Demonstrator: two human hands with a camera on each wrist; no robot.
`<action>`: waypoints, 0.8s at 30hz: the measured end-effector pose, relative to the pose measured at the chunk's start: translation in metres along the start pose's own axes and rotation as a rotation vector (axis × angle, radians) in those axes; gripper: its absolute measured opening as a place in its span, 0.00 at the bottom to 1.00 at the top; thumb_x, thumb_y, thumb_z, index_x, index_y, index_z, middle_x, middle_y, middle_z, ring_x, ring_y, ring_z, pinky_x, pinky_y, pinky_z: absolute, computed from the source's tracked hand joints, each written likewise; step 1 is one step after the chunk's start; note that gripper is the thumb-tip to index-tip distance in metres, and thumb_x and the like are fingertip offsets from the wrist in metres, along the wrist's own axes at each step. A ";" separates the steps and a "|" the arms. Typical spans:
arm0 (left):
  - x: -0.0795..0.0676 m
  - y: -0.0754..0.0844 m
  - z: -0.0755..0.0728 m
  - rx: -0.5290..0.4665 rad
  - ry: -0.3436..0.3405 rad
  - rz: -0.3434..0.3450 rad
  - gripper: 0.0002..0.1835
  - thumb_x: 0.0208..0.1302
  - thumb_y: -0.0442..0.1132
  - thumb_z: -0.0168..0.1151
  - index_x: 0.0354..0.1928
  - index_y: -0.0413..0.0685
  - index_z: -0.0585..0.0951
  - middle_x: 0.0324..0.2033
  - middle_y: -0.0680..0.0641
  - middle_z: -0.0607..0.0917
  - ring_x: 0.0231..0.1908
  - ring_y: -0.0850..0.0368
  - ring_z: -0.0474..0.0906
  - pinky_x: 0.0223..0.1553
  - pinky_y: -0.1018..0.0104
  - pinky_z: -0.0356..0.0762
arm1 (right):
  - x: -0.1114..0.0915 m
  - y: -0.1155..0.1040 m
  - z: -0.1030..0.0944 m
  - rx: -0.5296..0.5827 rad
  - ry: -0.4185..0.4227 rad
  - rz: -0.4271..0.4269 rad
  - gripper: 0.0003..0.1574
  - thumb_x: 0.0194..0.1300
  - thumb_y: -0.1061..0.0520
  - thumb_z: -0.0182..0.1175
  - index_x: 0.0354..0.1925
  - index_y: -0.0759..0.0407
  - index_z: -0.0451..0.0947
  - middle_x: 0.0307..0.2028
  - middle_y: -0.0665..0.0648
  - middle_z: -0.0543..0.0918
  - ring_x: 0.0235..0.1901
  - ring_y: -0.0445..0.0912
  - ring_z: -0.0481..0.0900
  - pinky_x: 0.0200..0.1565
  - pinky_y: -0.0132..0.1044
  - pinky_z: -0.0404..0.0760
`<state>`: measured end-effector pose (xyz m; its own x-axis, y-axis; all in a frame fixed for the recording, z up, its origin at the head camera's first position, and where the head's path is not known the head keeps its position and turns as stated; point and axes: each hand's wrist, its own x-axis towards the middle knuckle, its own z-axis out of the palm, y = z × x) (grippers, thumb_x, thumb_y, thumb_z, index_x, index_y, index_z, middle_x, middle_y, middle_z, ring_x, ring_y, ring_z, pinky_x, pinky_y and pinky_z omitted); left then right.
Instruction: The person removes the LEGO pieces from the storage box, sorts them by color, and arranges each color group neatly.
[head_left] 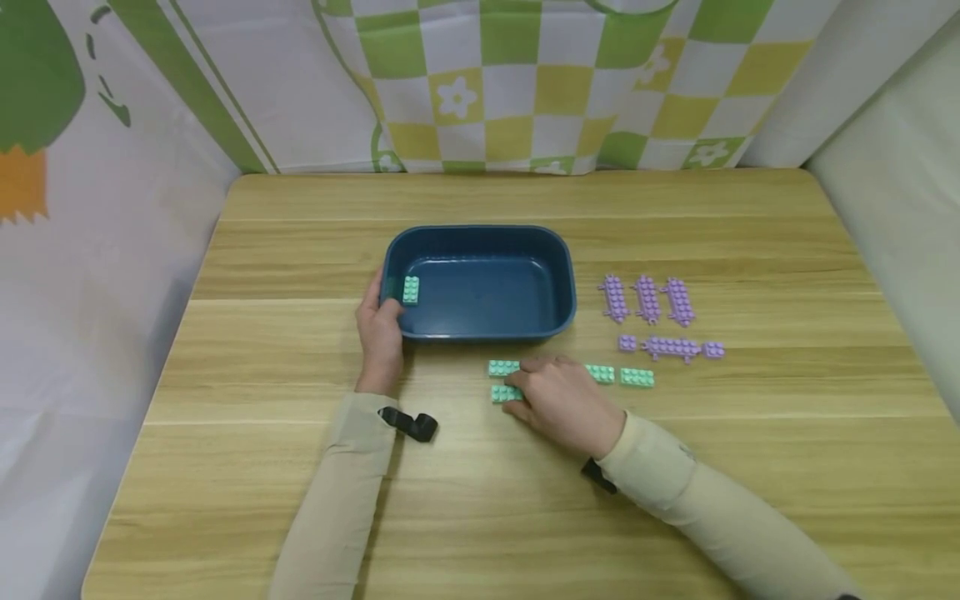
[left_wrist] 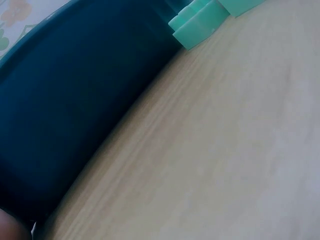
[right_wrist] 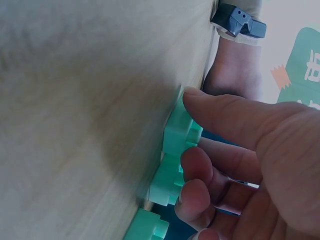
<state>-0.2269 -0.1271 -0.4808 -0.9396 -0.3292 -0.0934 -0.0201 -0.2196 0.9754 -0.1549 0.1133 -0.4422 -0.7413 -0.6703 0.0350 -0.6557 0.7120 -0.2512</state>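
Note:
A dark blue plastic basin (head_left: 480, 337) stands on the wooden table, with one mint-green toy brick (head_left: 411, 290) inside at its left end. My left hand (head_left: 381, 337) grips the basin's left wall, thumb over the rim and fingers outside. In front of the basin, my right hand (head_left: 566, 400) pinches a studded green brick (head_left: 506, 394) between thumb and fingers. Behind it lies a row of more green bricks (head_left: 637, 378), partly covered by this hand. The right wrist view shows the thumb at one end of the green brick (right_wrist: 176, 127), low against the tabletop.
To the right of the basin lie several purple studded pieces (head_left: 648, 300) with small side pegs, and two small purple bricks (head_left: 627, 342) beside another long one. A checked green, yellow and white cloth (head_left: 517, 83) hangs behind the table's back edge.

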 end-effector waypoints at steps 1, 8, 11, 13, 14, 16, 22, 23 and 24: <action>0.000 0.000 0.000 0.005 0.001 0.000 0.38 0.51 0.22 0.42 0.70 0.42 0.65 0.68 0.50 0.69 0.67 0.64 0.59 0.66 0.70 0.56 | 0.000 0.000 0.000 0.001 -0.001 0.000 0.17 0.58 0.45 0.68 0.38 0.56 0.85 0.29 0.50 0.81 0.27 0.44 0.79 0.34 0.45 0.78; -0.001 0.001 0.001 0.013 0.007 -0.009 0.38 0.52 0.23 0.42 0.70 0.42 0.65 0.68 0.50 0.69 0.67 0.64 0.59 0.66 0.70 0.57 | -0.002 -0.001 -0.004 0.013 -0.004 0.012 0.17 0.58 0.46 0.68 0.40 0.56 0.85 0.30 0.49 0.81 0.27 0.44 0.79 0.33 0.45 0.78; -0.001 0.000 0.001 0.005 0.006 -0.010 0.38 0.52 0.23 0.42 0.70 0.41 0.65 0.68 0.49 0.69 0.67 0.64 0.60 0.66 0.70 0.57 | -0.004 -0.002 -0.010 0.023 0.011 0.014 0.18 0.57 0.47 0.69 0.41 0.57 0.85 0.32 0.50 0.83 0.30 0.44 0.80 0.34 0.43 0.79; -0.001 0.001 0.001 0.007 0.005 -0.011 0.38 0.52 0.23 0.42 0.70 0.42 0.65 0.68 0.50 0.69 0.67 0.64 0.59 0.66 0.70 0.57 | -0.003 -0.002 -0.017 0.041 0.033 0.015 0.20 0.57 0.47 0.69 0.43 0.58 0.85 0.32 0.51 0.83 0.30 0.44 0.80 0.32 0.41 0.80; -0.001 0.001 0.001 0.006 0.004 -0.010 0.38 0.52 0.23 0.42 0.70 0.41 0.65 0.68 0.50 0.69 0.67 0.64 0.59 0.66 0.70 0.57 | -0.002 -0.002 -0.022 0.057 0.045 0.015 0.20 0.56 0.47 0.70 0.43 0.59 0.85 0.31 0.51 0.82 0.28 0.43 0.79 0.30 0.39 0.79; -0.001 0.001 0.001 0.006 0.005 -0.009 0.38 0.52 0.23 0.42 0.70 0.41 0.65 0.68 0.49 0.69 0.67 0.64 0.59 0.66 0.70 0.56 | 0.002 -0.002 -0.033 0.102 0.067 0.019 0.22 0.56 0.48 0.70 0.44 0.60 0.84 0.28 0.50 0.79 0.25 0.41 0.76 0.26 0.34 0.76; -0.001 0.003 0.001 0.009 0.018 -0.003 0.38 0.52 0.23 0.42 0.70 0.41 0.66 0.68 0.49 0.69 0.67 0.63 0.60 0.66 0.69 0.57 | 0.027 -0.002 -0.070 0.197 0.143 0.067 0.21 0.59 0.49 0.68 0.48 0.59 0.83 0.24 0.46 0.75 0.21 0.38 0.68 0.19 0.31 0.68; -0.001 0.003 0.001 0.005 0.018 -0.004 0.38 0.51 0.23 0.42 0.70 0.40 0.66 0.68 0.48 0.69 0.67 0.63 0.60 0.66 0.69 0.57 | 0.033 -0.002 -0.074 0.197 0.149 0.082 0.21 0.60 0.48 0.67 0.48 0.58 0.83 0.25 0.46 0.75 0.20 0.39 0.69 0.19 0.32 0.68; -0.001 0.003 0.001 0.003 0.019 -0.004 0.38 0.51 0.22 0.42 0.70 0.40 0.66 0.68 0.48 0.69 0.67 0.63 0.60 0.66 0.69 0.57 | 0.039 -0.002 -0.078 0.199 0.148 0.100 0.21 0.61 0.48 0.67 0.49 0.57 0.83 0.25 0.46 0.75 0.20 0.39 0.69 0.19 0.33 0.67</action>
<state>-0.2261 -0.1261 -0.4777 -0.9330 -0.3454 -0.1011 -0.0250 -0.2179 0.9756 -0.1934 0.1021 -0.3651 -0.8236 -0.5502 0.1375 -0.5476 0.7085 -0.4451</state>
